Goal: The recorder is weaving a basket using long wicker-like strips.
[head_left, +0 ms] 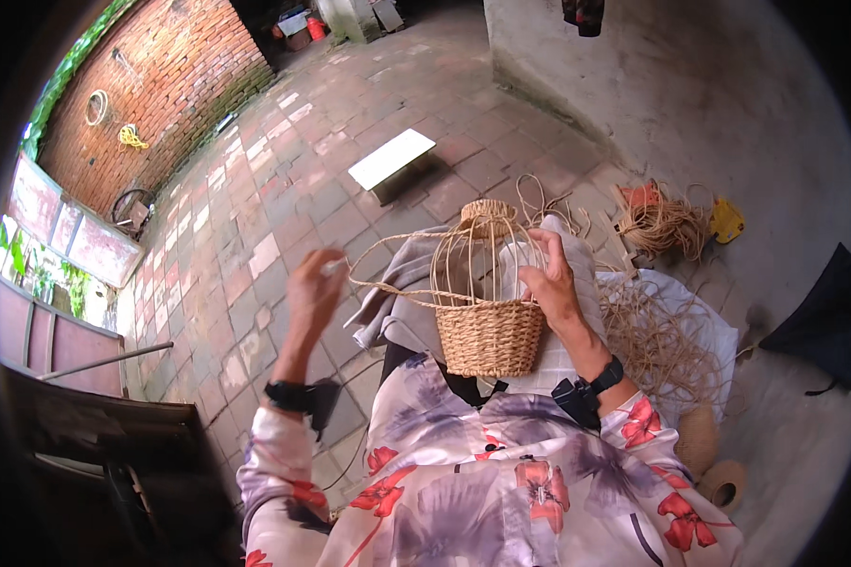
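Note:
A straw-coloured woven basket frame (487, 335) rests on grey cloth (408, 265) across my lap, with a woven lower band, bare upright ribs and a small woven ring (488, 210) on top. My right hand (550, 279) grips the ribs on the right side, above the band. My left hand (317, 283) is raised at the left, fingers closed at the far end of a looped straw cord (388, 288) that runs back to the basket; a small pale bit at the fingertips is too blurred to name.
At my right lie coiled cords (662, 222), a yellow object (726, 220), loose strands on white sheeting (714, 350), a roll (725, 487) and a dark object (813, 317). Ahead stands a low white-topped stool (390, 156) on paving. A brick wall (184, 66) and concrete wall (690, 85) bound the yard.

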A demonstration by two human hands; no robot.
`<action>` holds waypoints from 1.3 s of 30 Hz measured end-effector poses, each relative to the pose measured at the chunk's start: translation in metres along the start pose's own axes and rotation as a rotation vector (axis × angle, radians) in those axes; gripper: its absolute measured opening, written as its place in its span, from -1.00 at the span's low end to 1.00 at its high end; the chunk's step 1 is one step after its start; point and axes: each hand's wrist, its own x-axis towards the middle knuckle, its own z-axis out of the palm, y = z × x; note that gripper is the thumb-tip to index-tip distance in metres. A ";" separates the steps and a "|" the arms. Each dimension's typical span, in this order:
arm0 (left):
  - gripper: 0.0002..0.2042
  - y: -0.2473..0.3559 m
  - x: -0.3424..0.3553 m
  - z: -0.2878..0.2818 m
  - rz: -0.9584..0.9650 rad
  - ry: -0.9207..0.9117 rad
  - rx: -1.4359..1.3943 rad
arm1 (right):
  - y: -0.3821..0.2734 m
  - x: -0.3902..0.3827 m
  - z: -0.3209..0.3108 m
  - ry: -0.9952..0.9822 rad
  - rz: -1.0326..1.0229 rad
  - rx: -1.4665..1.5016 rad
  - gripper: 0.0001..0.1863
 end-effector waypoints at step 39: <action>-0.86 0.026 0.006 0.032 0.186 -0.021 -0.057 | -0.003 0.001 0.000 -0.006 -0.021 -0.096 -0.42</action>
